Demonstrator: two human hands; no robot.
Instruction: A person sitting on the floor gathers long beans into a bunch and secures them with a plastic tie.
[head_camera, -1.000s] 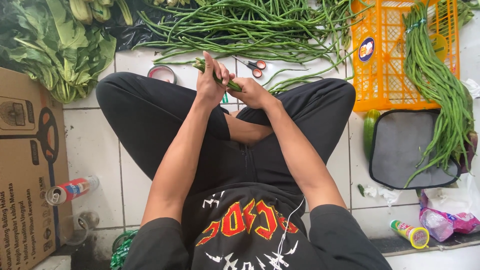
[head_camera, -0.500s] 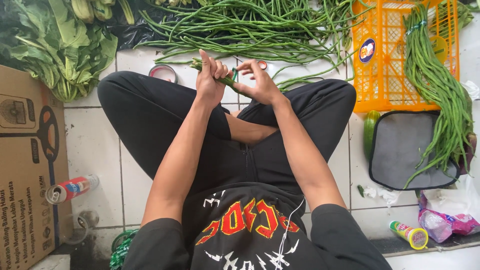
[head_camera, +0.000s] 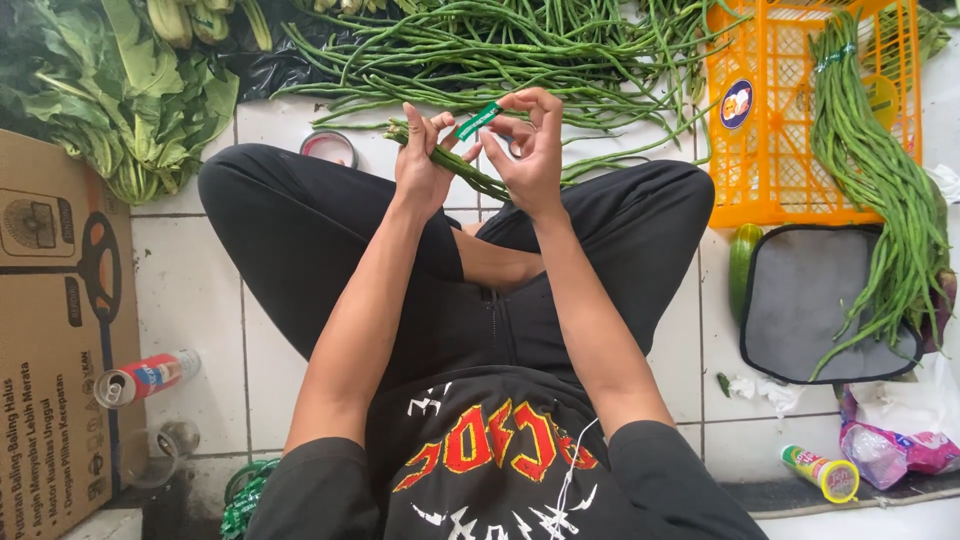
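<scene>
A person sits cross-legged on a white tiled floor (head_camera: 190, 290). Both hands are up in front, over the knees.

The left hand (head_camera: 420, 160) is closed around a small bunch of long beans (head_camera: 462, 168). The grip is snug, with the fingers wrapped around the bunch near its end. The beans stick out on both sides of the hand and slant down to the right.

The right hand (head_camera: 535, 150) pinches a short strip of green tape (head_camera: 478, 120). The thumb and first finger are nearly shut on it, and the other fingers curl loosely. The tape sits just above the bunch, between the two hands.

To do this well, I think the left hand should keep the beans tight and even, so none slip out. The right hand should hold the tape flat and stretched, close to the bunch, so it does not twist or stick to itself.

A big loose pile of long beans (head_camera: 520, 50) lies on the floor just past the hands. A tied bunch of beans (head_camera: 880, 170) hangs over an orange crate (head_camera: 770, 140) on the right. A grey mat (head_camera: 810, 300) lies below the crate. Leafy greens (head_camera: 110, 90) sit at the top left, above a cardboard box (head_camera: 60, 330). A roll of tape (head_camera: 328, 147) lies near the left knee.
</scene>
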